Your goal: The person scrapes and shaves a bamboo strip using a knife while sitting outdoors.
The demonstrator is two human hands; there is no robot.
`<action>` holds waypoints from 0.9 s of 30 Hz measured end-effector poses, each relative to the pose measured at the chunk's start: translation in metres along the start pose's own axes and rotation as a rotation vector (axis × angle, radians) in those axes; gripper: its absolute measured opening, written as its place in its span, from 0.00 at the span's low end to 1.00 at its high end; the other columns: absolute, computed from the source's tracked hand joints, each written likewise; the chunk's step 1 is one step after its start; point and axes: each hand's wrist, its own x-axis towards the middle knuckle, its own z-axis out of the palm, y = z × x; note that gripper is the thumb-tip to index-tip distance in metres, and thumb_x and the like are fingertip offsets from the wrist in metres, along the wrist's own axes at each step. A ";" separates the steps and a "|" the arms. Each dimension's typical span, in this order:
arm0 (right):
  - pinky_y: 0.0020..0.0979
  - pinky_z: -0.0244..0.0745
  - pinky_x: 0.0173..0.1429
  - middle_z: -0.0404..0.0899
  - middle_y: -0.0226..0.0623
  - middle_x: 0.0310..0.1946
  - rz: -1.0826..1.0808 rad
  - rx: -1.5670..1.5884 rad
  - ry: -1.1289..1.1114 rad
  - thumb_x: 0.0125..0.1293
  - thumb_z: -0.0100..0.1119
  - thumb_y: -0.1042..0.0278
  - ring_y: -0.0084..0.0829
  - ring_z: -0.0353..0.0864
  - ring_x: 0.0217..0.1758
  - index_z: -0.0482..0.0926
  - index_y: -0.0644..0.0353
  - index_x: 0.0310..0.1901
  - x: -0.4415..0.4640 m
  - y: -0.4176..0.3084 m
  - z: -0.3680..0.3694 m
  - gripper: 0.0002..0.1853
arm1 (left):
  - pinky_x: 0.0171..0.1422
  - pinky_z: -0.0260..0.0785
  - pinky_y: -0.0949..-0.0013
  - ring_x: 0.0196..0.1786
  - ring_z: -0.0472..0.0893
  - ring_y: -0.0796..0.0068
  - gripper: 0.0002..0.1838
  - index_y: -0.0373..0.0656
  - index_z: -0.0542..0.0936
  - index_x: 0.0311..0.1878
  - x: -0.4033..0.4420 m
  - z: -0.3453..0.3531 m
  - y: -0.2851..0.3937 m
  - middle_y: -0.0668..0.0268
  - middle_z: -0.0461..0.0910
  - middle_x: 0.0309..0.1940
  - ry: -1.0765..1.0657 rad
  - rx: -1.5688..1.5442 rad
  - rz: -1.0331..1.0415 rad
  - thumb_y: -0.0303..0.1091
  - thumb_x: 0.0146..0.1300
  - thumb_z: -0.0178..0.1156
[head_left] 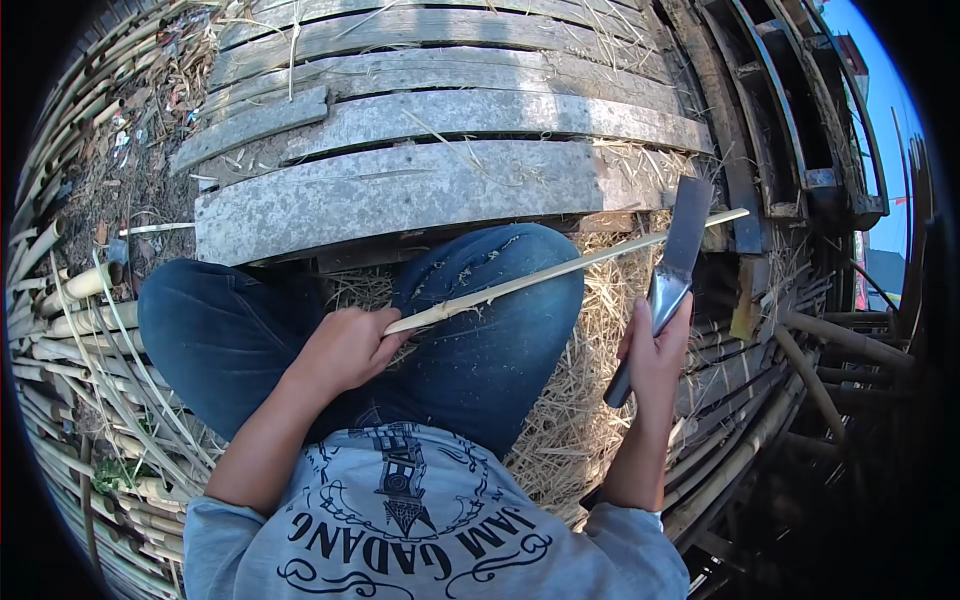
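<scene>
My left hand [350, 347] is closed around the near end of a long, thin bamboo strip [535, 277]. The strip slants up to the right across my raised knee, and its far end passes behind the blade of a large knife. My right hand [658, 352] grips this knife [686, 228] by its dark handle, the broad flat blade pointing upward. Blade and strip cross in view; whether they touch I cannot tell. Small shavings cling to my jeans [480, 360] beneath the strip.
A weathered slatted wooden platform [400, 190] lies in front of my crossed legs. Pale shavings [570, 420] cover the ground to my right. Bamboo poles [80, 320] are stacked at the left, more lie at the right, and a wooden frame [780, 110] stands at the upper right.
</scene>
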 end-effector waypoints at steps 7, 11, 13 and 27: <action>0.24 0.68 0.32 0.77 0.31 0.26 -0.066 -0.061 -0.299 0.66 0.60 0.74 0.18 0.73 0.27 0.73 0.65 0.44 -0.024 -0.015 0.019 0.08 | 0.33 0.68 0.54 0.25 0.78 0.49 0.14 0.37 0.81 0.40 0.000 0.005 -0.002 0.49 0.76 0.20 -0.064 -0.082 -0.011 0.40 0.70 0.56; 0.21 0.67 0.35 0.75 0.26 0.29 -0.060 -0.030 0.100 0.62 0.64 0.76 0.15 0.68 0.30 0.76 0.65 0.45 -0.013 -0.013 0.017 0.11 | 0.38 0.69 0.57 0.27 0.77 0.50 0.22 0.33 0.80 0.38 -0.001 -0.002 0.003 0.49 0.77 0.22 -0.298 -0.292 -0.136 0.46 0.74 0.51; 0.23 0.70 0.37 0.78 0.31 0.30 -0.167 -0.091 -0.066 0.58 0.67 0.77 0.17 0.72 0.31 0.78 0.67 0.49 -0.027 -0.012 0.028 0.17 | 0.39 0.70 0.55 0.30 0.79 0.47 0.22 0.33 0.79 0.39 -0.004 0.002 0.008 0.47 0.77 0.23 -0.289 -0.372 -0.122 0.46 0.75 0.50; 0.47 0.78 0.36 0.81 0.49 0.24 -0.253 -0.644 -0.323 0.51 0.67 0.64 0.51 0.82 0.28 0.77 0.62 0.27 -0.029 -0.017 0.023 0.11 | 0.34 0.71 0.42 0.28 0.79 0.37 0.13 0.35 0.72 0.40 -0.015 0.004 0.068 0.43 0.77 0.20 -0.057 -0.002 -0.039 0.38 0.72 0.53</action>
